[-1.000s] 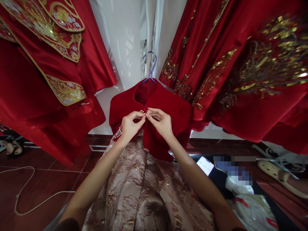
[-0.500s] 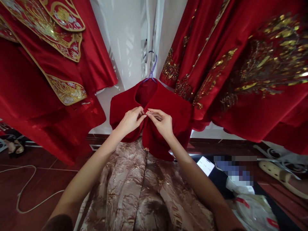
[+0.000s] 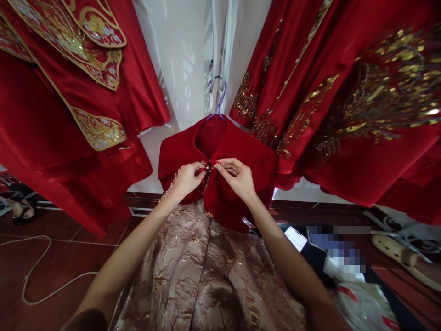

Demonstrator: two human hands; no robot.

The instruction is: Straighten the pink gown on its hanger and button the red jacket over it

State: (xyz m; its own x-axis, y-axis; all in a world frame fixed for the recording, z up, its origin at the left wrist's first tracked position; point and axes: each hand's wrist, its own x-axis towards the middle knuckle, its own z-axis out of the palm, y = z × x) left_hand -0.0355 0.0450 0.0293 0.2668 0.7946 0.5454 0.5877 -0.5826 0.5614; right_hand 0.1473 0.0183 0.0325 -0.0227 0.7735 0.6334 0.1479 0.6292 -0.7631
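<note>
Red jacket (image 3: 246, 145), mid-frame, on purple hanger (image 3: 221, 99). Left hand (image 3: 188, 180) and right hand (image 3: 239, 178) each pinch one side of beaded neck fastening (image 3: 207, 167); whether joined, we cannot tell. Lower front edges: apart. Collar: towards upper frame; opening near-vertical, long axis unclear.

A jacket (image 3: 215, 195) hangs on a hanger (image 3: 219, 104) before a wall (image 3: 179, 59), between left garments (image 3: 69, 172) and right garments (image 3: 344, 170), left hand (image 3: 189, 179) and right hand (image 3: 240, 178) at its front edges, a skirt (image 3: 203, 262) below its hem. On the floor (image 3: 96, 239), at left, a cord (image 3: 26, 277) lies before sandals (image 3: 28, 214). Right of the skirt, a phone (image 3: 295, 239) lies on the far left corner of a low surface (image 3: 315, 264), a plastic bag (image 3: 365, 301) nearer; a clog (image 3: 392, 248) lies past the right edge.
</note>
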